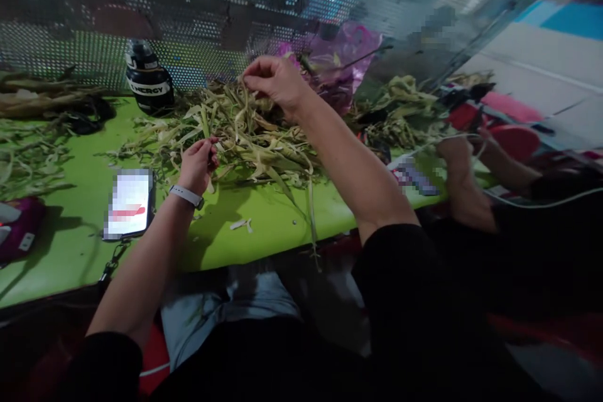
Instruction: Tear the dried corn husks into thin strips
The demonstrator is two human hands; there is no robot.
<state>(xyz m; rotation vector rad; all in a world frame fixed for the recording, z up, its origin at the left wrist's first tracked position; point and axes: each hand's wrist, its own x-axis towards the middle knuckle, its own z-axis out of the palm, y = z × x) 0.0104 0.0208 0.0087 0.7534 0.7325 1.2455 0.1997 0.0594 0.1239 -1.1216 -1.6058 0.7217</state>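
A heap of long, withered yellow-green plant strips (277,160) lies on the bright green tabletop (221,242). Over the far side of this heap is my right hand (277,81), its thumb and fingers pinched on a thin, dry plant strip (245,95) that hangs down towards the pile. My left hand (198,160), with a pale watch band at the wrist, is closed at the heap's near left edge. A green leaf strip (205,122) rises from its fingertips and seems to be held there; the fingers partly hide its lower end.
A dark bottle (149,88) stands behind the heap, before a perforated metal screen (202,31). A lit phone (129,204) lies left of my forearm, a purple pack (21,226) farther left. A pink plastic bag (346,59) is behind. At right, another person's hands (459,154) hold a cord.
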